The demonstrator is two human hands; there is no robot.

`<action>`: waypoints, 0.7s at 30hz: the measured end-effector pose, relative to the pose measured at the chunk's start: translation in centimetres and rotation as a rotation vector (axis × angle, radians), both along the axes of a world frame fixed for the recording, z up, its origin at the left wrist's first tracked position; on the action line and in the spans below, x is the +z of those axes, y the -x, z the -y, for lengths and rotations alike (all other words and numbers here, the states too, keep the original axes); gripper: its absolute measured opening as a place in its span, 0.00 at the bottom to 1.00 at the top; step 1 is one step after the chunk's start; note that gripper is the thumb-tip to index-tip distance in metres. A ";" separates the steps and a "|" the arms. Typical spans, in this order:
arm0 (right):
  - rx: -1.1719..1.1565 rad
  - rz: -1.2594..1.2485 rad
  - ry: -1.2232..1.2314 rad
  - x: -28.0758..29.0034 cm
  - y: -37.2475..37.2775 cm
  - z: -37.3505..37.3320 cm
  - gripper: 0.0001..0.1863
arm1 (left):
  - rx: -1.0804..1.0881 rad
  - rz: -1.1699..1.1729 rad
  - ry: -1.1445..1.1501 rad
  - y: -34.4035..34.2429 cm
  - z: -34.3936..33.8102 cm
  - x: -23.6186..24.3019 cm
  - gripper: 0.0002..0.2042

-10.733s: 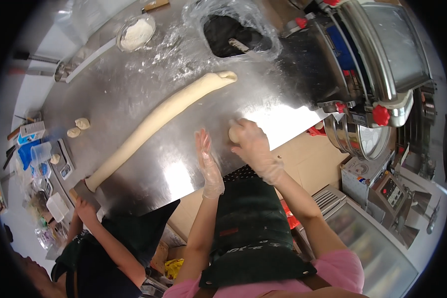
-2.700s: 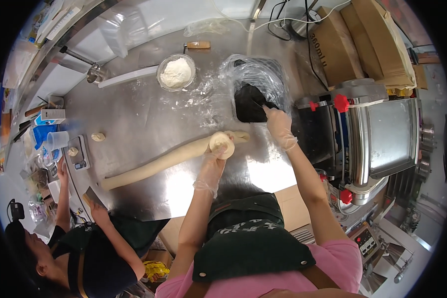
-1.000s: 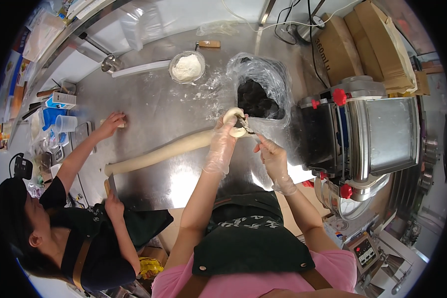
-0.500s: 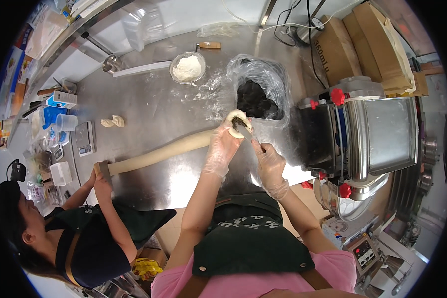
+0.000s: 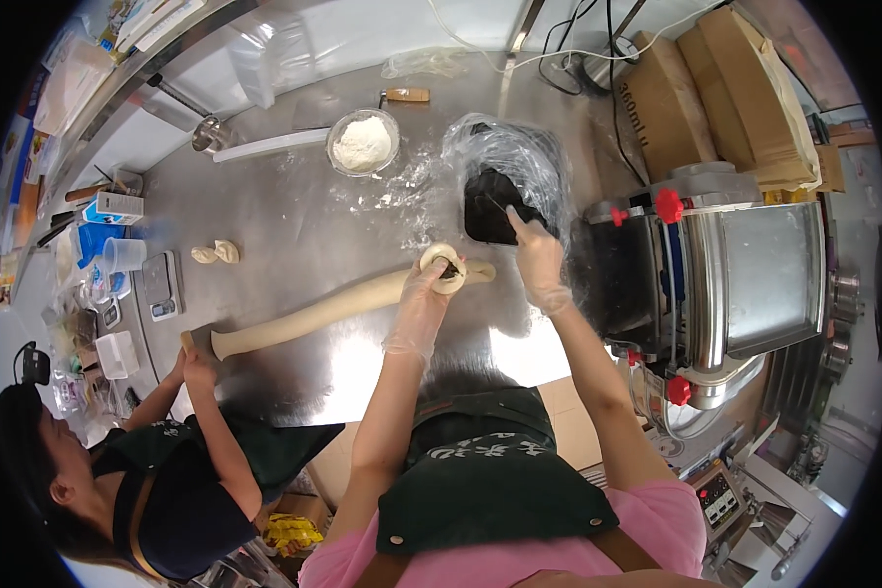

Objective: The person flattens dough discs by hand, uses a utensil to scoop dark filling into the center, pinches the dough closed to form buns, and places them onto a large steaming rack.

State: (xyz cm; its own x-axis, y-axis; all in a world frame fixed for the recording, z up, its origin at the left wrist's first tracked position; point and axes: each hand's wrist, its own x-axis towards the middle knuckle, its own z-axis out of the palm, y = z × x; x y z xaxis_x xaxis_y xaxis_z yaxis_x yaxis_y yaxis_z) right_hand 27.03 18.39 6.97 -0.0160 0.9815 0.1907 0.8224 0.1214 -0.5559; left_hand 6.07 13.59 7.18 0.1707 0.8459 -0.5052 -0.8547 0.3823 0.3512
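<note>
My gloved left hand [image 5: 423, 299] holds a small round piece of dough [image 5: 437, 258] with a dab of dark filling in its middle, just above the right end of a long dough rope [image 5: 314, 314] lying across the steel table [image 5: 284, 216]. My gloved right hand [image 5: 537, 263] grips a thin spatula [image 5: 501, 207] whose tip is in the dark filling [image 5: 490, 201] inside a clear plastic bag [image 5: 505, 157]. A co-worker's hand [image 5: 198, 365] at the lower left is on the rope's left end.
A bowl of flour [image 5: 363, 145] and a white rolling pin [image 5: 265, 147] lie at the back. Two small dough pieces [image 5: 216, 253], a scale [image 5: 159, 284] and a cup [image 5: 122, 255] sit at left. A steel dough machine [image 5: 725, 265] and cardboard boxes [image 5: 715, 78] stand at right.
My right hand has gone from the dough piece back to the bag of dark filling. The co-worker's hands shifted slightly at the rope's left end.
</note>
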 end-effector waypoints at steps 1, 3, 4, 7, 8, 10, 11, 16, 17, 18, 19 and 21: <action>0.045 0.152 0.009 0.1 0.2 -0.8 0.27 | 0.000 -0.001 0.003 0.1 -0.1 0.0 0.18; 0.118 0.347 0.066 -0.7 0.1 -2.0 0.26 | 0.035 0.062 0.063 0.4 -0.4 0.1 0.18; 0.124 0.349 0.066 -1.3 0.0 -2.3 0.26 | 0.040 0.064 0.064 0.5 -0.5 -0.1 0.18; 0.164 0.067 0.080 -2.5 -0.4 -2.9 0.20 | 0.069 0.041 0.080 0.9 -0.9 -0.6 0.17; 0.090 -0.128 0.306 -2.6 -0.4 -3.1 0.19 | 0.093 0.044 0.125 0.9 -0.9 -0.7 0.17; 0.012 -0.323 0.530 -2.6 -0.8 -3.3 0.17 | 0.116 0.046 0.169 1.1 -1.0 -0.9 0.17; -0.066 -0.563 0.716 -2.5 -1.4 -3.3 0.17 | 0.121 0.083 0.157 1.2 -1.0 -0.9 0.16; -0.225 -1.318 1.045 -2.1 -3.8 -1.4 0.18 | 0.115 0.094 0.165 1.3 -1.8 -1.5 0.15; -0.257 -1.268 0.986 -0.8 -3.1 -0.8 0.18 | 0.116 0.076 0.159 1.4 -1.9 -1.2 0.16; -0.288 -1.218 0.927 0.5 -2.2 -0.1 0.18 | 0.118 0.058 0.153 1.5 -2.0 -0.9 0.17; -0.286 -1.217 0.927 1.9 -1.5 1.1 0.18 | 0.120 0.058 0.152 1.2 -2.4 -0.7 0.17; -0.066 -0.913 0.499 3.9 0.4 4.0 0.15 | 0.054 0.042 0.153 0.3 -3.1 -0.4 0.22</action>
